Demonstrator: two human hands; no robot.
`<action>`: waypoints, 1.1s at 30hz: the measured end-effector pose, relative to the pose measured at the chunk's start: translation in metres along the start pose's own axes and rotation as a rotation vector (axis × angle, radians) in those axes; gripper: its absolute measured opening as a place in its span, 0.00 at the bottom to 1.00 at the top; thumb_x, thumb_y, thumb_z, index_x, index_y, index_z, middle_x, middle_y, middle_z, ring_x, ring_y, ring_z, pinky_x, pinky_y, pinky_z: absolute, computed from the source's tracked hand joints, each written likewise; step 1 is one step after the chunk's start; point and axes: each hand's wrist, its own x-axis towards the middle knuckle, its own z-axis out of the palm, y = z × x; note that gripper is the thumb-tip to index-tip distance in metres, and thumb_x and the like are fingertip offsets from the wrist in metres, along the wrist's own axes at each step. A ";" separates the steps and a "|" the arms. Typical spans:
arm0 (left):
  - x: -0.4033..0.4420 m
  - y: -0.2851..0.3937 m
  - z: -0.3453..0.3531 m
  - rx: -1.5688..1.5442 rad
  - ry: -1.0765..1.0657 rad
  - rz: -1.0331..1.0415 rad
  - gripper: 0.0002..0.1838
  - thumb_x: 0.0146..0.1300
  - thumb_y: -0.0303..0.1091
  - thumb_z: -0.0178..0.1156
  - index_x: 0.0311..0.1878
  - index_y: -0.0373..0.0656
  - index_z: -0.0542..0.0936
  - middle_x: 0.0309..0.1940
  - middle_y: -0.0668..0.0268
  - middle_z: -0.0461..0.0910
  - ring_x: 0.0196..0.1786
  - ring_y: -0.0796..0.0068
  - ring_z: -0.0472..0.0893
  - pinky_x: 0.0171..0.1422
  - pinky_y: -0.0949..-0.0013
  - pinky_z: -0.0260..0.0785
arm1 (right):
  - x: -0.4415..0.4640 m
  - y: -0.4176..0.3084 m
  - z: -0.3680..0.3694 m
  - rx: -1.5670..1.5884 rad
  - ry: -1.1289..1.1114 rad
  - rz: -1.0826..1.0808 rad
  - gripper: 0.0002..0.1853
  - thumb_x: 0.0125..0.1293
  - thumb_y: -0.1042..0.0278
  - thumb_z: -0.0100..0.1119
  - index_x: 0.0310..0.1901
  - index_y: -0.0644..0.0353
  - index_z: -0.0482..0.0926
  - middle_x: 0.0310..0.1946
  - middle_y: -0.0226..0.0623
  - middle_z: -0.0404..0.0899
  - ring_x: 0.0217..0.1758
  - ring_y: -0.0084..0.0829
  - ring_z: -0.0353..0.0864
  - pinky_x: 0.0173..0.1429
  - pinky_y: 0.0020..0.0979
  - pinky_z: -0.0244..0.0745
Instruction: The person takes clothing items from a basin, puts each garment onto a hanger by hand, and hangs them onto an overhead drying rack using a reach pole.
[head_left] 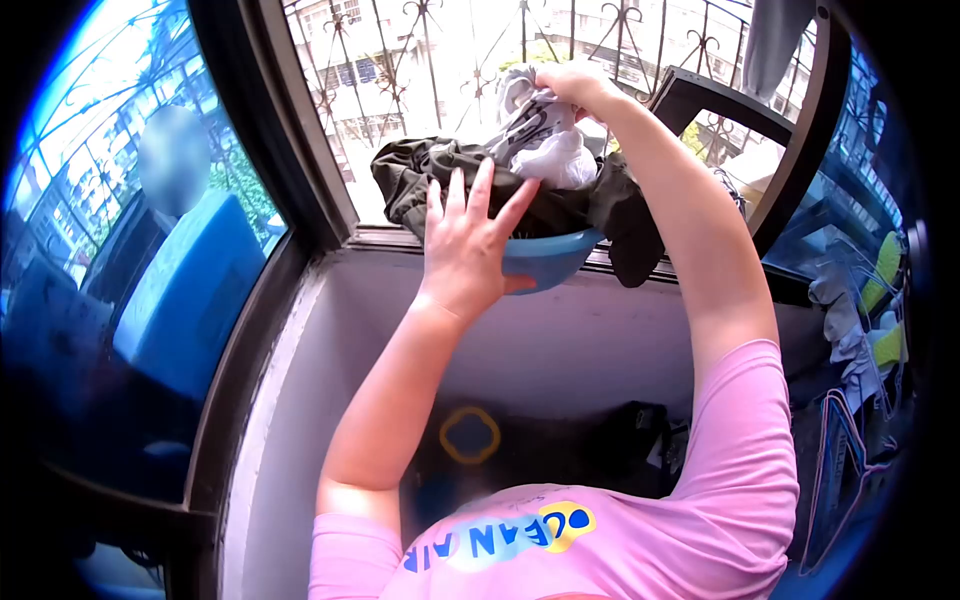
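Note:
A light blue basin (552, 258) heaped with laundry sits at the open window's sill. My left hand (466, 232) has its fingers spread against dark olive clothing (415, 175) in the basin, and its thumb lies along the basin's outer wall. At the top of the heap my right hand (578, 84) is closed on a light grey garment (528, 112) with dark printing, lifting part of it. White cloth (560, 162) bunches just below that garment. Another dark piece of clothing (632, 225) hangs over the basin's right side. My right fingertips are partly hidden by cloth.
Ornate metal window bars (430, 60) stand beyond the opening. A dark-framed sash (745, 115) is at the right, and a glass pane (150, 250) fills the left. Hangers (835, 480) and small hanging laundry (850, 320) are at far right. Grey cloth (775, 45) hangs at the top.

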 end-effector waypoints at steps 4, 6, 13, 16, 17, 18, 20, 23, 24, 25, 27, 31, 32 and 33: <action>0.006 -0.006 0.014 0.008 0.004 0.008 0.41 0.36 0.44 0.74 0.60 0.63 0.72 0.58 0.55 0.70 0.56 0.48 0.71 0.59 0.51 0.63 | -0.021 -0.025 -0.023 -0.023 0.247 0.006 0.24 0.61 0.45 0.53 0.38 0.63 0.79 0.28 0.42 0.77 0.27 0.29 0.75 0.25 0.32 0.70; 0.004 -0.009 0.016 -0.030 0.038 0.016 0.32 0.39 0.45 0.72 0.54 0.59 0.77 0.54 0.55 0.73 0.54 0.48 0.71 0.58 0.51 0.63 | -0.010 -0.020 -0.026 0.088 0.362 -0.062 0.28 0.59 0.41 0.56 0.32 0.65 0.79 0.24 0.39 0.75 0.26 0.26 0.74 0.28 0.33 0.69; 0.006 -0.014 0.019 -0.070 0.007 0.037 0.29 0.39 0.44 0.72 0.50 0.54 0.78 0.52 0.54 0.73 0.52 0.48 0.71 0.56 0.51 0.63 | 0.027 -0.034 -0.115 0.723 0.704 -0.021 0.27 0.61 0.44 0.52 0.45 0.65 0.77 0.36 0.42 0.78 0.33 0.35 0.75 0.38 0.38 0.73; 0.008 -0.013 0.022 -0.066 0.019 0.038 0.29 0.40 0.44 0.72 0.50 0.52 0.78 0.52 0.52 0.73 0.52 0.48 0.71 0.55 0.51 0.62 | 0.000 -0.043 -0.147 0.797 0.754 -0.179 0.26 0.62 0.45 0.52 0.45 0.65 0.77 0.37 0.41 0.78 0.34 0.34 0.76 0.39 0.37 0.73; 0.008 -0.014 0.023 -0.071 0.024 0.050 0.29 0.42 0.44 0.72 0.51 0.51 0.78 0.52 0.51 0.73 0.52 0.47 0.71 0.56 0.51 0.62 | -0.015 -0.045 -0.156 0.803 0.763 -0.229 0.26 0.62 0.45 0.52 0.45 0.65 0.77 0.37 0.41 0.78 0.34 0.33 0.76 0.39 0.36 0.73; 0.007 -0.014 0.021 -0.081 0.009 0.047 0.29 0.42 0.44 0.71 0.51 0.51 0.78 0.52 0.51 0.73 0.52 0.48 0.71 0.56 0.51 0.61 | -0.032 -0.047 -0.164 0.804 0.767 -0.268 0.26 0.62 0.45 0.52 0.45 0.64 0.77 0.37 0.41 0.78 0.34 0.33 0.76 0.40 0.36 0.73; 0.008 -0.014 0.022 -0.063 0.010 0.048 0.29 0.42 0.44 0.71 0.51 0.52 0.78 0.52 0.51 0.73 0.52 0.49 0.70 0.56 0.52 0.61 | -0.071 -0.050 -0.174 0.795 0.771 -0.338 0.26 0.63 0.46 0.52 0.46 0.64 0.77 0.37 0.41 0.78 0.35 0.32 0.76 0.40 0.35 0.73; 0.009 -0.015 0.019 -0.079 0.004 0.052 0.30 0.41 0.44 0.72 0.52 0.53 0.77 0.53 0.52 0.72 0.53 0.51 0.70 0.56 0.53 0.61 | -0.138 -0.049 -0.182 0.775 0.767 -0.405 0.25 0.63 0.46 0.51 0.46 0.64 0.77 0.37 0.40 0.78 0.35 0.31 0.76 0.41 0.34 0.72; 0.009 -0.015 0.017 -0.077 -0.014 0.054 0.30 0.41 0.43 0.71 0.53 0.54 0.77 0.53 0.53 0.72 0.53 0.51 0.70 0.57 0.54 0.61 | -0.163 -0.049 -0.182 0.758 0.770 -0.409 0.25 0.63 0.46 0.51 0.46 0.64 0.77 0.37 0.40 0.79 0.35 0.31 0.76 0.41 0.34 0.72; 0.008 -0.015 0.015 -0.042 -0.032 0.062 0.33 0.42 0.43 0.71 0.57 0.56 0.76 0.53 0.53 0.72 0.53 0.52 0.70 0.57 0.55 0.62 | -0.188 -0.047 -0.181 0.741 0.778 -0.411 0.25 0.64 0.46 0.51 0.46 0.64 0.77 0.37 0.39 0.79 0.36 0.31 0.76 0.42 0.34 0.72; 0.007 -0.014 0.012 -0.043 -0.064 0.062 0.40 0.42 0.42 0.72 0.63 0.61 0.69 0.55 0.52 0.70 0.54 0.53 0.70 0.58 0.54 0.61 | -0.235 -0.040 -0.178 0.707 0.808 -0.389 0.24 0.64 0.47 0.51 0.46 0.63 0.77 0.37 0.39 0.79 0.36 0.30 0.76 0.42 0.33 0.72; 0.005 -0.014 0.004 -0.062 -0.149 0.089 0.52 0.40 0.40 0.75 0.70 0.67 0.57 0.61 0.50 0.64 0.60 0.50 0.67 0.62 0.51 0.59 | -0.318 -0.027 -0.159 0.678 0.858 -0.308 0.24 0.65 0.48 0.50 0.47 0.63 0.77 0.37 0.38 0.79 0.37 0.29 0.76 0.43 0.31 0.72; 0.002 -0.012 0.004 -0.064 -0.100 0.091 0.50 0.41 0.43 0.74 0.69 0.66 0.59 0.63 0.49 0.61 0.62 0.47 0.65 0.64 0.48 0.56 | -0.337 -0.023 -0.152 0.673 0.883 -0.280 0.24 0.65 0.48 0.50 0.47 0.63 0.77 0.38 0.38 0.79 0.37 0.29 0.76 0.43 0.31 0.72; -0.003 -0.008 0.002 -0.067 -0.054 0.084 0.49 0.41 0.46 0.74 0.69 0.65 0.60 0.65 0.48 0.58 0.64 0.44 0.63 0.65 0.44 0.54 | -0.353 -0.018 -0.146 0.676 0.893 -0.250 0.23 0.65 0.48 0.50 0.47 0.63 0.77 0.38 0.38 0.79 0.37 0.28 0.77 0.44 0.31 0.72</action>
